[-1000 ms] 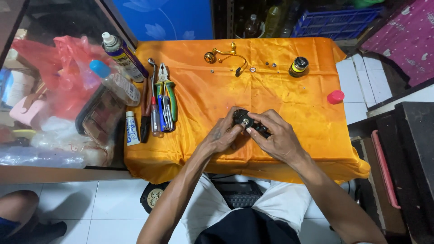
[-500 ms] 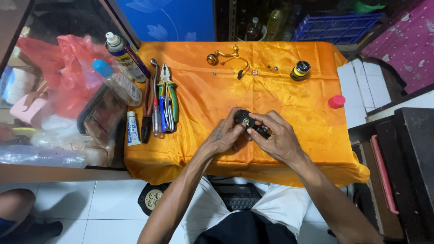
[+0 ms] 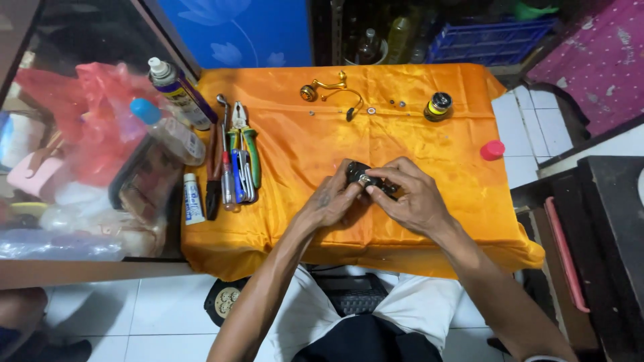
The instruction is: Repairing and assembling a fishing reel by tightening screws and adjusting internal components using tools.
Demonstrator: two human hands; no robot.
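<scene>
Fingertips of both hands meet on a small black mechanical part (image 3: 365, 178) with a silvery centre, held just above the orange cloth (image 3: 295, 154) near the middle of the table. Left hand (image 3: 332, 201) pinches its near-left side with thumb and fingers; right hand (image 3: 412, 198) curls over its right end, fingers wrapped around it. Farther out on the cloth lie a gold crank handle (image 3: 325, 88), a few tiny washers and screws beside it, and a small black-and-yellow spool (image 3: 439, 106). Along the left edge sit green-handled pliers (image 3: 243, 144), screwdrivers (image 3: 228, 181) and a small white tube (image 3: 193, 199). Beyond them a spray can (image 3: 178, 94) and a blue-capped bottle (image 3: 168, 131) lean over the edge. A pink cap (image 3: 492, 149) rests off the cloth's right side.
</scene>
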